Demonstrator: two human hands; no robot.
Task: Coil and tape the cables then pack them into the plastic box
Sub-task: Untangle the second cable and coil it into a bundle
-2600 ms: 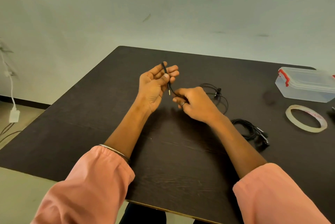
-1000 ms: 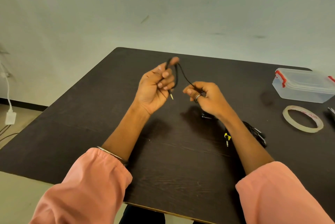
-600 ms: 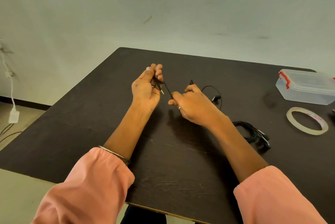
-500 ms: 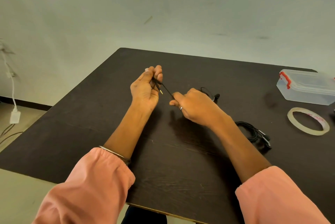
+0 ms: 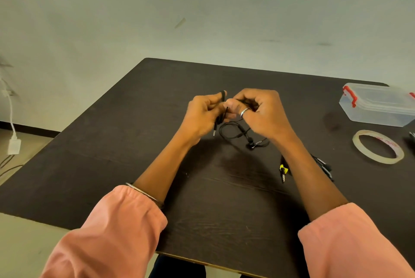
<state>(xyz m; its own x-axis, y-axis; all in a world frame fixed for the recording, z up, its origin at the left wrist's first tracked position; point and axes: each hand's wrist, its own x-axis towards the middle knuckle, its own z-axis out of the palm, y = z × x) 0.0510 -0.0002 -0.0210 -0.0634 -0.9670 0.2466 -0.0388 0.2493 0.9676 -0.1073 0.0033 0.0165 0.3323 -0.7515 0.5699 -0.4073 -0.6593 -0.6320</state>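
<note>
Hands meet above the middle of the dark table [image 5: 125,142], fingertips almost touching. The left hand [image 5: 202,116] curls round loops of a thin black cable [image 5: 231,131], its plug hanging just below the palm, while the right hand [image 5: 261,111] pinches the same cable beside it. The cable's slack droops in a loop under both hands. A second bundled cable [image 5: 323,164] lies under the right forearm. To the right sit a tape roll [image 5: 359,149] and the closed plastic box [image 5: 379,104].

Soft even light, faint shadows, wide-angle bending at edges.
</note>
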